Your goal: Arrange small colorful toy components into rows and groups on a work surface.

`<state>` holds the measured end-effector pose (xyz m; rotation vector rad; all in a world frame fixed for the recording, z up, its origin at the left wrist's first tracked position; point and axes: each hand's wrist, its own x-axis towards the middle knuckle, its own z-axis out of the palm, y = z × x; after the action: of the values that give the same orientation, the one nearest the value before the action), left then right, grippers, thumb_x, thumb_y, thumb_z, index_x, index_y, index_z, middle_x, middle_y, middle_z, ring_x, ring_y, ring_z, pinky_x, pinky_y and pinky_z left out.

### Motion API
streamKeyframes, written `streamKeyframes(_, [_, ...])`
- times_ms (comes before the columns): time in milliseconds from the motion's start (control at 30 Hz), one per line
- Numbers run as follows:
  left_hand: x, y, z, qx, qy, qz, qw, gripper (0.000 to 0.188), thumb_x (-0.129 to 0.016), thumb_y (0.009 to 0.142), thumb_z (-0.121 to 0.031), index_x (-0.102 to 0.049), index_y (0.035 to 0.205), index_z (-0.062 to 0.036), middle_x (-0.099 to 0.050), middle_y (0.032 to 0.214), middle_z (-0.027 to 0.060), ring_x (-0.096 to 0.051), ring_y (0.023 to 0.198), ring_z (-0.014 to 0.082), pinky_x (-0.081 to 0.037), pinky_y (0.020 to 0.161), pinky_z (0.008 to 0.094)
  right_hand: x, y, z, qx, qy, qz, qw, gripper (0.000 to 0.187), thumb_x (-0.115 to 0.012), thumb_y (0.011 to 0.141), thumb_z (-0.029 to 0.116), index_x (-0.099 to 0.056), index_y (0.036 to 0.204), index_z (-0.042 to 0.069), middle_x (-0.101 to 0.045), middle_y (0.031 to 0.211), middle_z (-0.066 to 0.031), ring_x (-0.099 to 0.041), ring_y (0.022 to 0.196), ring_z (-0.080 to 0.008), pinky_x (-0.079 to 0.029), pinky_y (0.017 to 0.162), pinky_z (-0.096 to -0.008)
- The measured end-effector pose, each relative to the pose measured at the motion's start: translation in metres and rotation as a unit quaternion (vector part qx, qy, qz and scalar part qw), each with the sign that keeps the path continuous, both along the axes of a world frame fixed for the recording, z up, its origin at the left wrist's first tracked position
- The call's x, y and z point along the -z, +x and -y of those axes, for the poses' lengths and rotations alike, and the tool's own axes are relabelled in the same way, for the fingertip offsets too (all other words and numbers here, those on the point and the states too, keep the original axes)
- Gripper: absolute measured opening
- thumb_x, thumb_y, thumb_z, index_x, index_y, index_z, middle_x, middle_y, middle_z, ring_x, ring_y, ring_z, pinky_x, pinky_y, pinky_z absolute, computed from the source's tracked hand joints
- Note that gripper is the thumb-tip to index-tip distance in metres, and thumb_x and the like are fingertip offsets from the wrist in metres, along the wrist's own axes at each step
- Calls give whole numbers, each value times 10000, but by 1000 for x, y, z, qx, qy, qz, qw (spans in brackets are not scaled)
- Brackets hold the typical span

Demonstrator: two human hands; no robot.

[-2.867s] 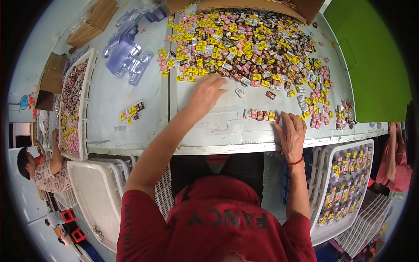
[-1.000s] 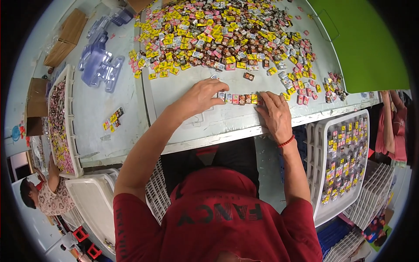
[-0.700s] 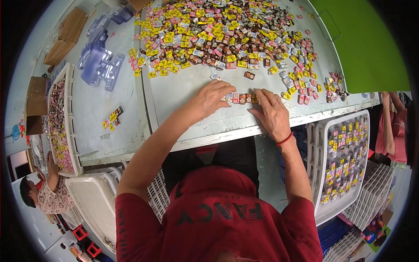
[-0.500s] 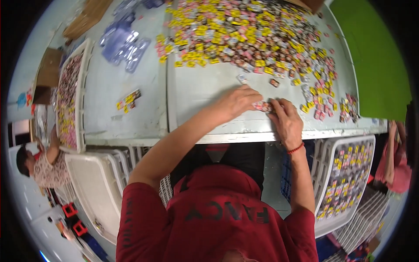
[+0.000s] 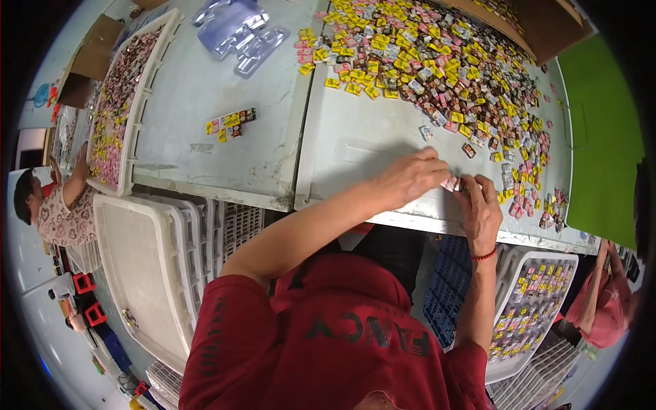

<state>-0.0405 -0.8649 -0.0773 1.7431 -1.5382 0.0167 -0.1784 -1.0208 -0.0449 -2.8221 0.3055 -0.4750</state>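
Observation:
Over the near part of the pale table, my left hand (image 5: 414, 179) and my right hand (image 5: 482, 212) meet, fingertips closed on a short row of small pink-and-brown printed blocks (image 5: 451, 183). My fingers hide part of this row. Just beyond my hands lie a single white block (image 5: 426, 132) and a dark brown block (image 5: 469, 150). A broad heap of the same small blocks (image 5: 424, 68), in yellow, pink, brown and white, spreads across the far side and down the right. Left of me, a few blocks (image 5: 231, 124) stand joined in a stepped group.
Clear plastic trays (image 5: 239, 34) lie at the far left. A white crate of blocks (image 5: 130, 109) is beyond the table's left edge. Stacked white crates (image 5: 140, 263) and a tray of grouped blocks (image 5: 533, 307) flank me below. One person (image 5: 61, 205) works left, another (image 5: 601, 301) right.
My view has swung, so the table and heap appear shifted to the right and the left side shows more. My hands stay together on the short row of blocks.

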Motion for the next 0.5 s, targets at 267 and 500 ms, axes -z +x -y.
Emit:
streamKeyframes(267, [-30, 34, -84, -83, 31, 54, 995, 171, -604, 773, -69, -621, 940, -36, -613, 984, 62, -557, 922, 261, -500, 797, 343, -9, 66, -59, -122, 15, 46, 991, 304, -739, 743, 146, -664, 1034, 103, -612, 992, -46, -633, 799, -228, -530, 650, -327])
streamKeyframes(500, [-11, 41, -102, -97, 76, 17, 992, 224, -692, 732, -43, -623, 942, -7, -604, 983, 79, -573, 944, 259, -515, 786, 356, 12, 74, -71, -149, 43, 32, 987, 329, -741, 736, 123, -652, 1046, 60, -598, 991, -86, -606, 835, -272, -517, 696, -348])
